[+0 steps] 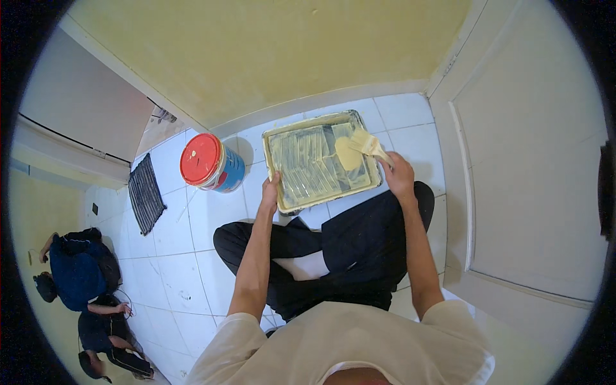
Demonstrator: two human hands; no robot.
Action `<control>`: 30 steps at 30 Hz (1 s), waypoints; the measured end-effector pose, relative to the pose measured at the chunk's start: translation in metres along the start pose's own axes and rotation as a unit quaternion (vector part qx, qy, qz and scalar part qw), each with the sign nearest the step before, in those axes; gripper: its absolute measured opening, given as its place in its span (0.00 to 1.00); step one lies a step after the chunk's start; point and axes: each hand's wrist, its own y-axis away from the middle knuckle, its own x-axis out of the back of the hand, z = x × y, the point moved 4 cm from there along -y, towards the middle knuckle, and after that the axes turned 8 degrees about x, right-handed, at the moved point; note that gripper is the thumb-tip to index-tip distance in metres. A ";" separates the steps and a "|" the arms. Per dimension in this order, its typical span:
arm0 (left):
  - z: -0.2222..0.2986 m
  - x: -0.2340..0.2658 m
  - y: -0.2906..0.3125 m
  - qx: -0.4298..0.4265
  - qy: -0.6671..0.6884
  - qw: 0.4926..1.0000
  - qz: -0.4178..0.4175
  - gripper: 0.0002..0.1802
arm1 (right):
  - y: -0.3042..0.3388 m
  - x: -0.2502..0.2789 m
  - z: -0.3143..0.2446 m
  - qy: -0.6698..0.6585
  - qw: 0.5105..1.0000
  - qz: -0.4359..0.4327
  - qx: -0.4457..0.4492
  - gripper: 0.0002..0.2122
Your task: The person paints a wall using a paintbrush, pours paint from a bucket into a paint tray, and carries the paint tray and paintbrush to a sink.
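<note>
Currently, head view only: person sits cross-legged in black trousers (359,250) on a white tiled floor (173,256), facing a pale yellow wall (269,51).

Shallow rectangular metal paint tray (319,160), ribbed bottom smeared with pale yellow paint, sits on the floor just ahead of the knees, tilted slightly clockwise in frame.

Left hand (270,192): fingers curled over the tray's near-left edge, gripping the rim. Thumb side looks to be on top; underside fingers hidden.

Right hand (399,174): fingers closed around the handle of a flat wide paintbrush (366,144). Brush bristles are loaded with pale yellow paint and lie over the tray's right end, at or just above a puddle of yellow paint (347,154). Can't tell if bristles touch the puddle.

Left of the tray, near but not touching: white-and-blue plastic paint bucket (221,168) with red round lid (200,158) on, lying tipped toward the camera or seen from above; can't tell which.

Further left: dark ribbed mat (145,192) on the floor near a grey door panel (83,102).

Right side: white panelled door (532,160), shut against its frame.

Far lower left, well apart: another person in blue top (77,269) crouched on the floor.
</note>
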 end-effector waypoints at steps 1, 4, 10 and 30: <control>-0.001 0.004 0.004 -0.005 0.024 1.000 -0.005 0.28 | 0.008 0.009 -0.008 -0.028 0.999 0.018 -0.043 0.12; 0.019 -0.008 0.034 -0.023 0.064 0.997 -0.028 0.27 | 0.034 0.053 -0.032 -0.053 0.991 0.079 -0.091 0.13; 0.120 -0.008 0.135 -0.079 0.003 0.996 0.035 0.25 | 0.062 0.140 -0.079 -0.170 0.956 0.195 -0.141 0.10; 0.240 0.006 0.388 -0.266 0.117 0.956 0.037 0.23 | 0.061 0.198 -0.148 -0.513 0.837 0.144 0.124 0.14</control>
